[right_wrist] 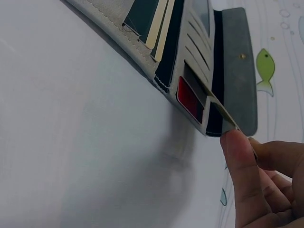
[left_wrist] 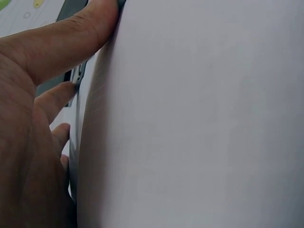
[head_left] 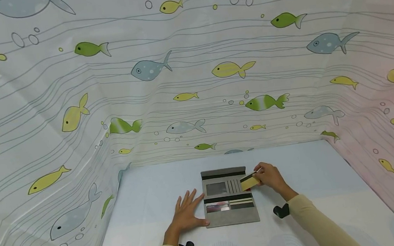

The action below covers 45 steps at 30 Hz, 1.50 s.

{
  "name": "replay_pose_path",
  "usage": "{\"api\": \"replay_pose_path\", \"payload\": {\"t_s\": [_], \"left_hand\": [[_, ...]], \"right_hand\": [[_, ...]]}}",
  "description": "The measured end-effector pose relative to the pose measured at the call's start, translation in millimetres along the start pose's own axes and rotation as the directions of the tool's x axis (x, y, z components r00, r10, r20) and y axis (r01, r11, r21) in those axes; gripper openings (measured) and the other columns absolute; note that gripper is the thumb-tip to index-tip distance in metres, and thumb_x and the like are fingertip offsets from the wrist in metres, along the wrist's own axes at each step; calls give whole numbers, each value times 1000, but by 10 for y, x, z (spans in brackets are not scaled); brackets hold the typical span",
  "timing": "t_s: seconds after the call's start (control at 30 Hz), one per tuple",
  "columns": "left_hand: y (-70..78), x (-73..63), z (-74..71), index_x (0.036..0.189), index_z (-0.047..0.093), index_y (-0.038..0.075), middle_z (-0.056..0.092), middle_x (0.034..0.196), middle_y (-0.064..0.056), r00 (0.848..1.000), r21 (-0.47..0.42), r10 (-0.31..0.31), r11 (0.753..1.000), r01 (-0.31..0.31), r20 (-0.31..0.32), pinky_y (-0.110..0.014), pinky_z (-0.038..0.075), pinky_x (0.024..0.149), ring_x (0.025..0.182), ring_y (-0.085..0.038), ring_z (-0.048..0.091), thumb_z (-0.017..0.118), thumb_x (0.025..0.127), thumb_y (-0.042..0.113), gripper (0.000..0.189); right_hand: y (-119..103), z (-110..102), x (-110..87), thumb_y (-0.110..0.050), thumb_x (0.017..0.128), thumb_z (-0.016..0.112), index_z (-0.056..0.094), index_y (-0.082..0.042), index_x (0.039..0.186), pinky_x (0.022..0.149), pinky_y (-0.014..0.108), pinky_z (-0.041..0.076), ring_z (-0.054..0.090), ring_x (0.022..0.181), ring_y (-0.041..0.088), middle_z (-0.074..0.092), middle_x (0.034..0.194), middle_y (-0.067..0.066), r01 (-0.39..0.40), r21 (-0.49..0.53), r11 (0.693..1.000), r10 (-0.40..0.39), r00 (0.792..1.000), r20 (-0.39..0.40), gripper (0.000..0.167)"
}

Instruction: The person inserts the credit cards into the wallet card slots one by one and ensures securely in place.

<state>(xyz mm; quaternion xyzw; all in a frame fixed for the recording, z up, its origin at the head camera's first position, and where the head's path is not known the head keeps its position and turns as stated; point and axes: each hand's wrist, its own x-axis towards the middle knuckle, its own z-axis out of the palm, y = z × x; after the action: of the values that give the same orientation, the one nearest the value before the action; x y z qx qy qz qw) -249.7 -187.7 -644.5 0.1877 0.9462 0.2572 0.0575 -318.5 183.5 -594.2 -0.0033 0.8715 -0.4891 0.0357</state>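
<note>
A grey wallet (head_left: 232, 217) lies unfolded on the table, its flap with a small gold snap (right_wrist: 242, 56) at the far end. My right hand (head_left: 270, 176) pinches a gold card with a dark stripe (head_left: 248, 183) between thumb and fingers. The card slants over the slots on the wallet's right side. Below it, a red card (right_wrist: 187, 98) shows in a slot in the right wrist view. My left hand (head_left: 186, 215) has its fingers spread at the wallet's left edge, with the thumb on the lower left corner.
More cards (head_left: 241, 203) and a colourful printed piece (head_left: 217, 206) sit in the wallet's lower pockets. Fish-patterned sheeting (head_left: 195, 111) surrounds the white table (head_left: 146, 192) at the back and sides. A black wrist camera (head_left: 281, 211) is worn on each wrist.
</note>
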Motion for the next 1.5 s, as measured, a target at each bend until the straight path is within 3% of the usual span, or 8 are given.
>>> {"api": "replay_pose_path", "payload": {"t_s": [0.7,0.87,1.1,1.3,1.5], "left_hand": [[-58,-2,25,153,41,24,23,167,-11,1000,-8,-1,1000,1,14,-65,1,121,155,-41,12,83,67,62,103],[-37,-6,12,153,42,23,23,166,-13,1000,-11,8,1000,-7,20,-66,1,121,154,-42,12,84,67,59,102],[-21,3,-2,153,43,22,24,166,-13,1000,-6,13,1000,-13,8,-67,1,121,154,-43,13,84,67,58,102],[-28,6,1,153,42,23,23,166,-11,1000,-12,3,1000,-3,12,-66,1,121,155,-41,13,83,67,60,102],[-38,8,5,153,43,23,24,166,-12,1000,-18,8,1000,-8,6,-66,2,121,154,-41,13,84,66,59,103]], "right_hand": [[95,102,17,-9,90,72,63,4,110,58,27,59,67,70,17,73,98,20,-90,-53,995,89,996,-14,26],[148,154,9,-11,88,74,63,5,105,56,25,55,64,69,17,71,94,18,-127,-88,988,124,991,-45,26],[159,217,15,-15,87,73,66,3,98,54,25,47,59,65,17,67,83,12,-113,-154,982,104,992,-70,22],[132,261,-5,-10,89,70,70,7,103,55,26,51,62,65,16,71,86,13,-118,-111,987,112,992,-59,22],[120,311,-14,-10,92,65,71,7,104,58,26,57,64,70,16,72,89,15,-174,-39,984,171,984,-55,21]]}}
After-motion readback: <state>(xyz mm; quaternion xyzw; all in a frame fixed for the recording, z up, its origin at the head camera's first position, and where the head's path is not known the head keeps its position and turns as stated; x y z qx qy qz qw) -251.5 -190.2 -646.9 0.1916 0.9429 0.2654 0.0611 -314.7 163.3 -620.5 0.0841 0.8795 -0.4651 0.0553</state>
